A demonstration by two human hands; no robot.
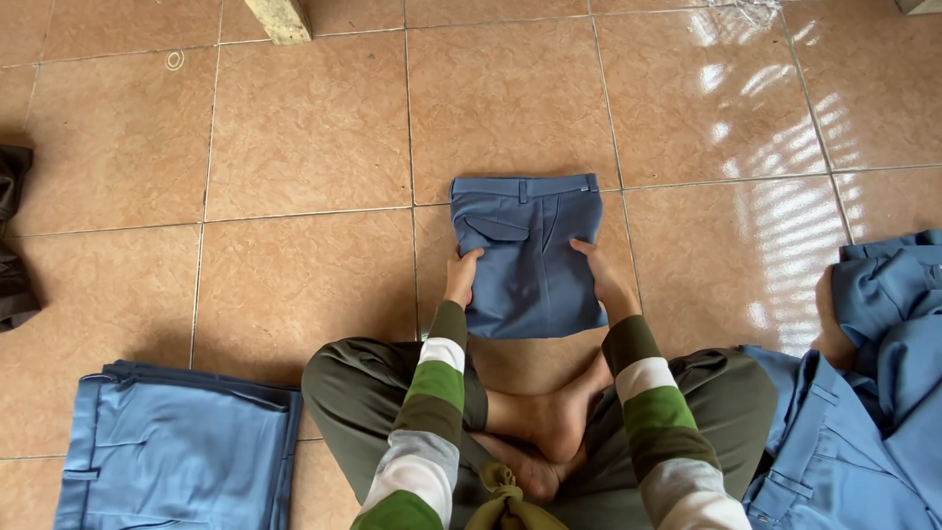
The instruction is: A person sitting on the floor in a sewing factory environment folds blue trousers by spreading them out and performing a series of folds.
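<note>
A folded pair of blue trousers (525,255) lies on the tiled floor in front of my crossed legs, waistband at the far end. My left hand (460,277) grips its left edge and my right hand (601,276) grips its right edge, fingers pressed on the cloth. Both my sleeves are striped green, white and brown.
A stack of folded blue trousers (177,447) sits on the floor at the lower left. A loose heap of blue garments (863,412) lies at the right. Dark cloth (14,245) lies at the left edge, and a wooden leg (280,18) stands at the top.
</note>
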